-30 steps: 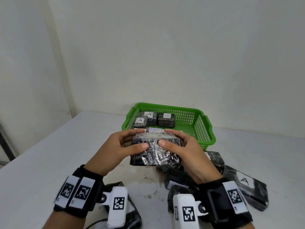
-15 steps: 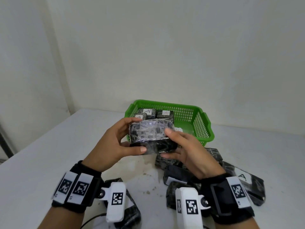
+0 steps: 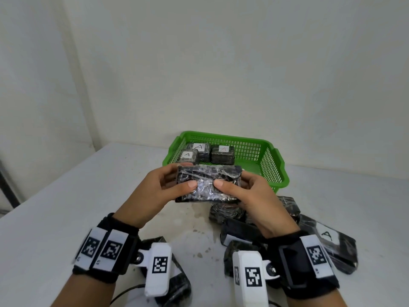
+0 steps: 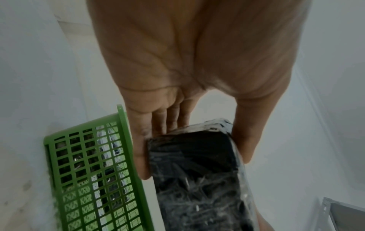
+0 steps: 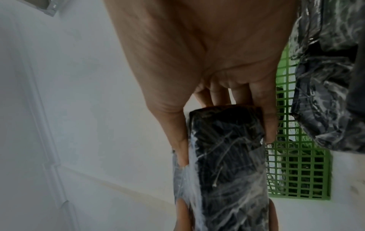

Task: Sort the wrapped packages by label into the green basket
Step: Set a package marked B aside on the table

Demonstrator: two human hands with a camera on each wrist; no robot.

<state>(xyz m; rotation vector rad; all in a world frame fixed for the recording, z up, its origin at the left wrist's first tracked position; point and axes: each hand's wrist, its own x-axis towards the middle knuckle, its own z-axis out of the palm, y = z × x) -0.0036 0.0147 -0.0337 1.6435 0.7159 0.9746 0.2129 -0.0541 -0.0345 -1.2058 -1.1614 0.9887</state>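
Both grips pinch one wrapped package [image 3: 208,185] above the tabletop [image 3: 55,218], left hand [image 3: 159,191] and right hand [image 3: 254,200] thumbs now together on its plain face, package tipped flatter than 0.5 s ago, just short of the green basket [image 3: 274,165].

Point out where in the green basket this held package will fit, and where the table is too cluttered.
Free: the green basket's right half, bordered by its right wall and the three A-labelled packages at back left. Also bare: table beside the left hand. Crowded: the package pile under the right hand.
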